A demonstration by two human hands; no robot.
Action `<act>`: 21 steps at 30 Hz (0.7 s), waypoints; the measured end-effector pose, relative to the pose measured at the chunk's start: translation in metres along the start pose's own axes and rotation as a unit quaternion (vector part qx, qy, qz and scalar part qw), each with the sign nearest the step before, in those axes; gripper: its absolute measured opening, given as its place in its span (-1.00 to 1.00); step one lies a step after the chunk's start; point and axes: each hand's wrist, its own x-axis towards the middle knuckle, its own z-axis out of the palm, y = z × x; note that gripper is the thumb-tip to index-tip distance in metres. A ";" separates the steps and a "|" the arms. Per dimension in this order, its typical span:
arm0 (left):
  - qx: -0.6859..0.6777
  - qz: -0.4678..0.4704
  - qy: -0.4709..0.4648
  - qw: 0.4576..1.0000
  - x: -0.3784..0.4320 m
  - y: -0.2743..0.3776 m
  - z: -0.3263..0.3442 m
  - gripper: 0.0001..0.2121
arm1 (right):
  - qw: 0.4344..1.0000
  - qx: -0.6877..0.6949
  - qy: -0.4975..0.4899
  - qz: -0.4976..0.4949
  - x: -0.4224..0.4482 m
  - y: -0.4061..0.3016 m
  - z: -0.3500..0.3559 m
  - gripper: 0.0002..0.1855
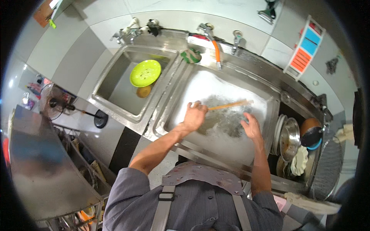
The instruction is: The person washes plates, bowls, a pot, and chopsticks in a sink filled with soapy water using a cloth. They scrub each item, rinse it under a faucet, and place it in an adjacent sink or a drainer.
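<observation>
My left hand [196, 116] grips one end of what look like wooden chopsticks [228, 104], which point to the right over the middle sink. Beneath them, soapy water [222, 86] fills the stainless steel sink basin [162, 122], with white foam around a murky, stirred patch. On the right side of that basin, my right hand [252, 126] hovers close to the water, fingers and thumb apart and holding nothing. In the left sink [115, 83], a lime-green plate [145, 73] with dark specks sits above a small brownish bowl [143, 91].
An orange hose [216, 52] hangs from the tap into the middle basin's back edge. Beside it lies a green camouflage cloth [191, 55]. White plates [278, 134], a metal bowl [289, 138] and a pan [310, 132] crowd the right-hand sink. A steel cabinet [43, 173] stands at left.
</observation>
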 end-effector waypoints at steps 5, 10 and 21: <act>-0.548 -0.246 -0.224 0.767 0.000 0.011 -0.031 -0.73 | 0.980 0.187 -0.056 -0.031 -0.006 -0.049 0.022 -0.50; -0.631 -0.182 -0.242 0.714 -0.011 0.038 -0.012 -0.72 | 0.890 0.440 -0.121 -0.020 0.005 -0.094 0.076 -0.65; 0.061 -0.017 -0.180 0.982 -0.053 0.031 -0.010 -0.64 | 0.991 0.022 0.120 -0.057 0.024 -0.092 0.028 -0.68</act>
